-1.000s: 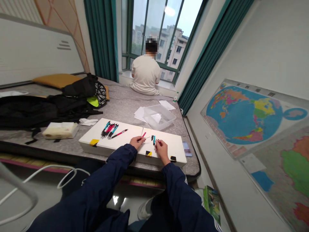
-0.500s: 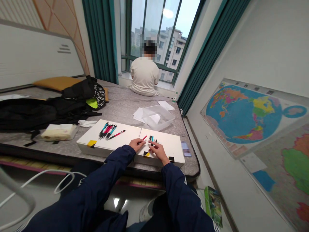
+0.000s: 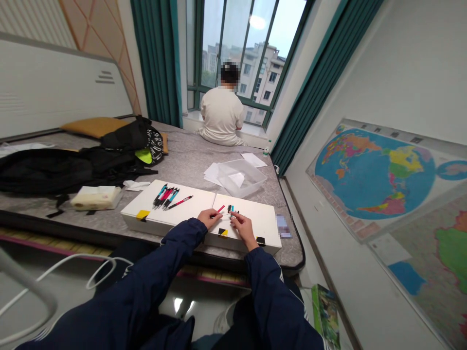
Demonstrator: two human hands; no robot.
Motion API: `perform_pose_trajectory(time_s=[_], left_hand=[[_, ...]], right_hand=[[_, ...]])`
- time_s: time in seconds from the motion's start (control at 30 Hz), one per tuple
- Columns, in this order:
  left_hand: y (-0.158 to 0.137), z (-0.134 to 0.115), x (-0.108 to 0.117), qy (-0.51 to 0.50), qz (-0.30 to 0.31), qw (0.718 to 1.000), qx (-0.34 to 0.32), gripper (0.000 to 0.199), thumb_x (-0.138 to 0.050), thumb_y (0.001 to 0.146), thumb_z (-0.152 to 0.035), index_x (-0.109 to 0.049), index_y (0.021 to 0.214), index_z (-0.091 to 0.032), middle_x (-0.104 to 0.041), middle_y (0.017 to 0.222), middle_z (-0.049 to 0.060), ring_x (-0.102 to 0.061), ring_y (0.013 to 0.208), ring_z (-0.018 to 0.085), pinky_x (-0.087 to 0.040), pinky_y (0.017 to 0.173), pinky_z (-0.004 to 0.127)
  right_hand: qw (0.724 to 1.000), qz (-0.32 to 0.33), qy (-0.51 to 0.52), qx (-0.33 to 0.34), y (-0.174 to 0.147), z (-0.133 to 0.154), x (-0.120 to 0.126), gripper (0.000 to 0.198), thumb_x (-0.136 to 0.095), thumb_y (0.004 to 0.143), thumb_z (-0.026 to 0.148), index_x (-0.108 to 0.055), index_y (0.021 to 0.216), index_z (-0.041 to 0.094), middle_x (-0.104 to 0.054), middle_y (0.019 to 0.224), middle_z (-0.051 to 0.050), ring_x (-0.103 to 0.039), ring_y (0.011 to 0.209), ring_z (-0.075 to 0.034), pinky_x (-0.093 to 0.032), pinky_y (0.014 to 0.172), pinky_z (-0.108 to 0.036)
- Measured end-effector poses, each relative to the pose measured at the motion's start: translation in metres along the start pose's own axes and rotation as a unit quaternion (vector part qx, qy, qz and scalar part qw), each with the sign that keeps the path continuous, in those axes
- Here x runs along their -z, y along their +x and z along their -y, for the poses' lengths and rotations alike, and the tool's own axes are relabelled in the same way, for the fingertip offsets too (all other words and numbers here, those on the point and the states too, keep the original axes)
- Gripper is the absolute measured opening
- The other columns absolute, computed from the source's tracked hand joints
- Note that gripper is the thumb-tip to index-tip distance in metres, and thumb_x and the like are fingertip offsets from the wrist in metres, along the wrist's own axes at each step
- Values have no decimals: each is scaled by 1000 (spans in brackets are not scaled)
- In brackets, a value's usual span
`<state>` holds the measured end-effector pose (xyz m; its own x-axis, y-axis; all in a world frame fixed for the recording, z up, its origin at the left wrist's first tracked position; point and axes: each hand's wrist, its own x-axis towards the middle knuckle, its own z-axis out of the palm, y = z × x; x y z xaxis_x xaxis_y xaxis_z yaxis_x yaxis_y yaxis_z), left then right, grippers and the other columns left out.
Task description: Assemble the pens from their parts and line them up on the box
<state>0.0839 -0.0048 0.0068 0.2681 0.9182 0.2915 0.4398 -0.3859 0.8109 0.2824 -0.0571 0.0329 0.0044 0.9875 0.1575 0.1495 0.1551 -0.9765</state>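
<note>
My left hand [image 3: 209, 218] is closed on a red pen part [image 3: 221, 208], whose red end sticks out past the fingers. Close beside it, my right hand [image 3: 242, 228] pinches something small that is mostly hidden by the fingertips. A thin whitish piece [image 3: 226, 215] shows in the gap between both hands; which hand grips it I cannot tell. Just beyond my right fingers lie several short black and teal pen parts [image 3: 232, 208]. Both hands are over the right white box [image 3: 260, 216]. Several whole pens in red, teal and black [image 3: 166, 197] lie on the left white box [image 3: 197, 197].
Behind the boxes, a clear plastic bin [image 3: 251, 181] and papers [image 3: 211, 173] lie on the bed. A tissue pack [image 3: 97, 198] and black bags [image 3: 91, 165] are to the left, a phone-like item [image 3: 283, 226] to the right. A person [image 3: 222, 114] sits by the window.
My right hand has drawn slightly away to the right from my left hand, widening the gap, where the thin whitish piece now shows. The whole view has shifted a little.
</note>
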Motion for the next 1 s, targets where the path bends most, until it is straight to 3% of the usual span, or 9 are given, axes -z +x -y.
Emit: perform_pose_trajectory(time_s=[0.23,0.53,0.77,1.0], left_hand=[[-1,-2,2,-16,13,1000,-6,38,-57,81,-52,-74,80,-18,-69,74,3,-59,69,17,-44,67,28],[0,4,-1,3,18,1000,-24,41,-54,83,-54,-74,82,-18,-69,76,3,-58,70,16,-43,67,27],[-1,1,1,-5,35,999,-30,36,-59,80,-52,-74,81,-19,-69,77,4,-60,71,17,-44,68,27],[-1,-4,3,-14,41,999,-24,32,-64,75,-50,-74,76,-20,-68,74,3,-60,71,17,-45,69,28]], right_hand=[[996,81,-27,0,0,2,-1,48,-66,77,48,-70,114,18,-74,90,-5,-69,76,-21,-54,69,-32],[997,55,-55,19,0,-4,-1,44,-63,80,45,-70,115,19,-71,109,-7,-66,87,-21,-56,70,-32],[994,63,-79,36,-2,-1,-3,47,-63,80,43,-67,120,19,-74,97,-5,-66,75,-19,-55,72,-33],[996,40,-70,44,-7,5,-6,39,-63,81,43,-71,112,21,-71,111,-6,-66,99,-26,-52,87,-40]])
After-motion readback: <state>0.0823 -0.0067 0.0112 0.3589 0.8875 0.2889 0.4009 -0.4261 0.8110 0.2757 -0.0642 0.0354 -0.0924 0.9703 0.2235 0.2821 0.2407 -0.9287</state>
